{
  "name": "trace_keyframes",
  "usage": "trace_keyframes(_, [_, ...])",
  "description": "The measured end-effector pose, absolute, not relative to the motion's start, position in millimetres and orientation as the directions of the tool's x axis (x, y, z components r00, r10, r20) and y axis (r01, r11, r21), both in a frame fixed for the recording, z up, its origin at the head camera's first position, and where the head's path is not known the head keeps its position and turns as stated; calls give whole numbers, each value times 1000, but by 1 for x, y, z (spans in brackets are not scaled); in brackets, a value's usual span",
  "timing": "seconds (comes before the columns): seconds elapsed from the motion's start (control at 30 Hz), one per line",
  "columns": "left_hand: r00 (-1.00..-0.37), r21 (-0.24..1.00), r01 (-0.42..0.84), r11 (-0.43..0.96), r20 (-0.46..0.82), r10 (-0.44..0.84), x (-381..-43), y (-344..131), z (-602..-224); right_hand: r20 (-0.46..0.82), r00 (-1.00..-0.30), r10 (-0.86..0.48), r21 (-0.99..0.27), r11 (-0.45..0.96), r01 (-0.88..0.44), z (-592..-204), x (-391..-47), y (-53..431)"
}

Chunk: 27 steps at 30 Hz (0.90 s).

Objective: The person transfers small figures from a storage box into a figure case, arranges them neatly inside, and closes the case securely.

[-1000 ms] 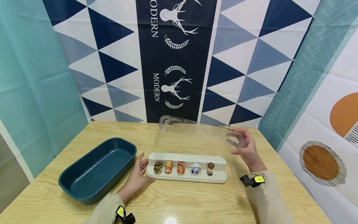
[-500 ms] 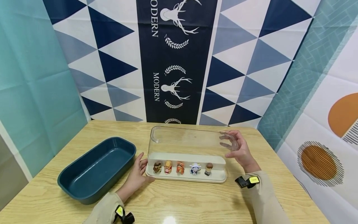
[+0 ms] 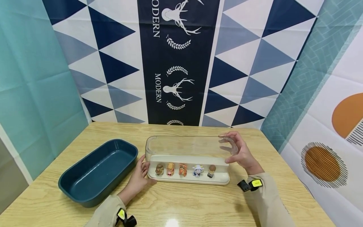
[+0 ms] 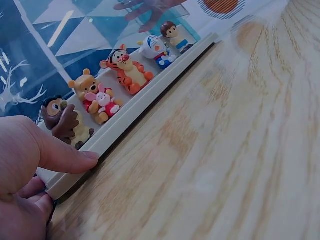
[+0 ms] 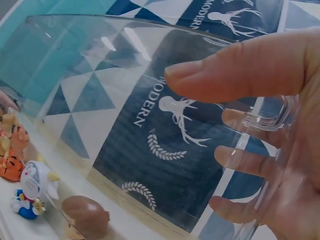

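Observation:
A cream stepped display base (image 3: 181, 181) lies on the table. Along its lower step stand several small figures: an owl (image 4: 65, 122), a yellow bear holding a pink piglet (image 4: 97, 100), an orange tiger (image 4: 127, 70), a figure in a white horned hood (image 3: 198, 171) and a brown-haired figure (image 3: 211, 171). My left hand (image 3: 139, 178) grips the base's left end, thumb on its front edge. My right hand (image 3: 241, 153) holds the right end of a clear plastic cover (image 3: 184, 143) by its rounded wall. The cover hangs over the base; whether its lower rim touches is hard to tell.
A deep teal rectangular tub (image 3: 96, 173) stands to the left, close to my left hand. The wooden table (image 3: 181, 208) extends in front of the base. Patterned cloth (image 3: 122, 63) hangs behind the table, with more cloth along both sides.
My right hand has brought the clear cover down and leftward, from behind and above the base to over it, and levelled it. My left hand has stayed at the base's left end.

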<state>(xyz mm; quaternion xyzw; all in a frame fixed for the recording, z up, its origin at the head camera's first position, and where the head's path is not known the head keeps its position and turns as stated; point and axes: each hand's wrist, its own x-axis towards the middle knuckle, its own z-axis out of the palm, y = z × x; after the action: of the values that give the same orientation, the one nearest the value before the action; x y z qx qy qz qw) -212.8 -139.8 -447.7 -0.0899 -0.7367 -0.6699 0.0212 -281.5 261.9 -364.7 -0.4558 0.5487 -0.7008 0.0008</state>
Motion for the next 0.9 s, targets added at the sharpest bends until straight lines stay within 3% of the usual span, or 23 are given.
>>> trace_keyframes(0.13, [-985, 985, 149, 88, 140, 104, -212, -140, -450, 597, -631, -496, -802, -339, -492, -367, -279, 260])
trace_keyframes(0.7, [-986, 988, 145, 57, 139, 93, -212, -138, -449, 529, -652, -543, -828, -162, -537, -370, -283, 261])
trace_keyframes(0.9, [-975, 977, 201, 73, 192, 109, -213, -140, -453, 491, -686, -537, -842, -90, -533, -373, -284, 261])
